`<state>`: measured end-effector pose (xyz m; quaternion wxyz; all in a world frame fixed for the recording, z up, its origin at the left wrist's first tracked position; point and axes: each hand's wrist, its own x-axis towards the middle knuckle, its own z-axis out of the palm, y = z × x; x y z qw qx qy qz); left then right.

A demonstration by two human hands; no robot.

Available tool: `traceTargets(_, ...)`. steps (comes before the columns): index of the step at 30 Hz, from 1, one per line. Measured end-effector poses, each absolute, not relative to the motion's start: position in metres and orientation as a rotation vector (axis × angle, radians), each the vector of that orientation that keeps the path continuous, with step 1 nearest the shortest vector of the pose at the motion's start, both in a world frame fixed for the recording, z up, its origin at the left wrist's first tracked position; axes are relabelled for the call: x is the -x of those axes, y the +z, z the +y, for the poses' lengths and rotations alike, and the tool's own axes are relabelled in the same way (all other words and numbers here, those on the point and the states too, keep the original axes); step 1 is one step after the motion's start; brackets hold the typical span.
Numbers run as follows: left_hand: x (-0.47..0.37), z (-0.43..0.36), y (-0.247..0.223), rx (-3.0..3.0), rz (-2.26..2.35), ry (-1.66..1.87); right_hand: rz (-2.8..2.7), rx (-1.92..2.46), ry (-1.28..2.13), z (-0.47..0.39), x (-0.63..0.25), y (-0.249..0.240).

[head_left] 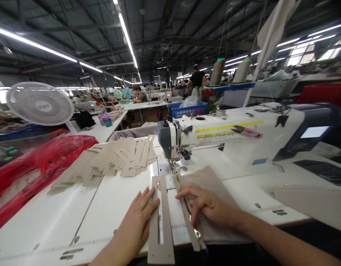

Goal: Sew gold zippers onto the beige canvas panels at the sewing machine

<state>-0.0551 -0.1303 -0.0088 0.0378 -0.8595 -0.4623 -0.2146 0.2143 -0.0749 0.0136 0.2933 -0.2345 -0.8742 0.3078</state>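
Observation:
My left hand (139, 216) lies flat with fingers stretched, its fingertips on a beige slotted strip (167, 231). The long strip has a narrow cut-out window and lies lengthwise before the sewing machine. My right hand (207, 205) has bent fingers across a gold-toothed zipper (188, 214), holding it against the machine bed. The zipper has beige tape and a gold pull (197, 233) at its near end; its far end reaches the presser foot (175, 168). Under my right hand spreads a beige fabric piece (211, 181). My right palm hides part of the zipper and fabric.
The white sewing machine (228, 136) stands ahead and right, with pink-handled thread snips (248, 132) on its arm. Slotted beige pieces (126, 157) are heaped left of the needle. Red plastic wrapping (48, 162) and a fan (40, 103) are farther left. Another person (197, 81) stands behind.

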Motion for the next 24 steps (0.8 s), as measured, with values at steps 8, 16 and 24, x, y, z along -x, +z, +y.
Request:
traceTargets(8, 0.041, -0.11, 0.026, 2.49, -1.465, -0.814, -2.579, 1.012, 0.191, -0.06, -0.208, -0.004)
traceTargets(16, -0.008, -0.085, 0.016, 2.534, -1.134, -0.727, -2.548, 1.015, 0.139, -0.066, -0.202, -0.008)
traceTargets(24, -0.012, -0.077, 0.007, 2.608, -1.164, -0.637, -2.542, 0.997, -0.052, -0.063, -0.202, -0.008)
